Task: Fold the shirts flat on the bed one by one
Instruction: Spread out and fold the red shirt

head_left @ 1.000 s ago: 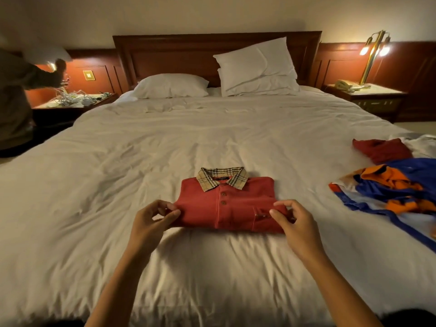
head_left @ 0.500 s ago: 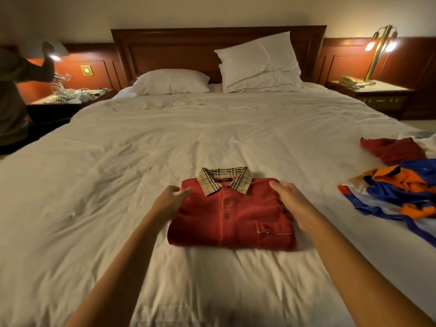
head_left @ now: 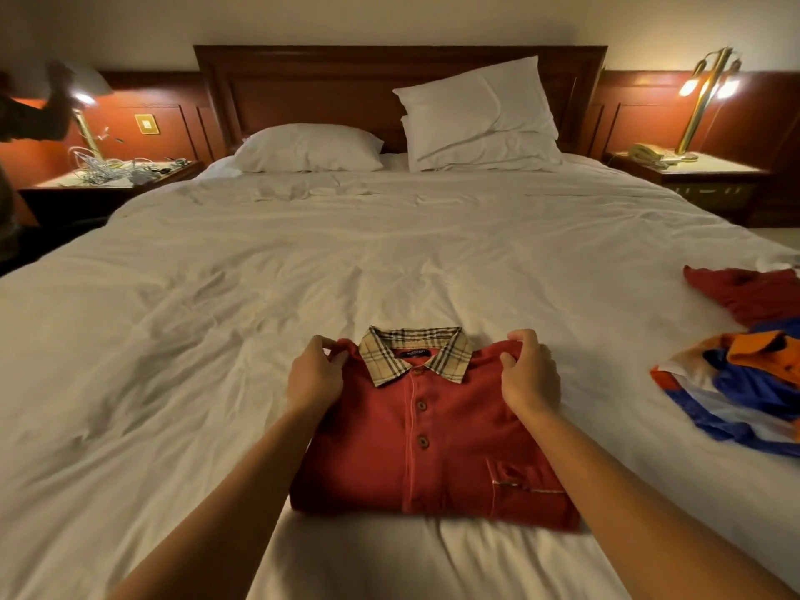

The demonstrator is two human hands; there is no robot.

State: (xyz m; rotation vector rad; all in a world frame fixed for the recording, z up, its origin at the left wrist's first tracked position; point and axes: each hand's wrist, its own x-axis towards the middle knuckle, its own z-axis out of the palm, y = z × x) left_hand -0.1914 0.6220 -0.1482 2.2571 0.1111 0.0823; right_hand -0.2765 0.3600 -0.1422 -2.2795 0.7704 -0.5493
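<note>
White linen covers the wide bed (head_left: 389, 262), and all of the work lies on it. Near the foot end, in the middle, the red polo shirt (head_left: 433, 461) is already a compact rectangle with its front upward. At the right edge of the bed, well apart from it, a loose heap waits: a dark red shirt (head_left: 744, 292) and, nearer, an orange, blue and white shirt (head_left: 744, 387), both crumpled. A bit of white cloth behind them may be one more; I cannot tell.

The left hand (head_left: 314, 376) and the right hand (head_left: 530, 374) are apart, one on each side of the checked collar (head_left: 415, 352). Each one pinches an upper corner of the red polo shirt with curled fingers.

I judge that this shirt is practically finished and only needs squaring or setting aside. The heap is not yet begun, so most of the task remains.

By count:
- one bed
- three pillows (head_left: 476, 106), as far as I can see, two of them stacked
- one folded shirt
- at least two unfolded shirts
- two hands
- one chest pocket (head_left: 519, 482)
- three buttons (head_left: 422, 404)
</note>
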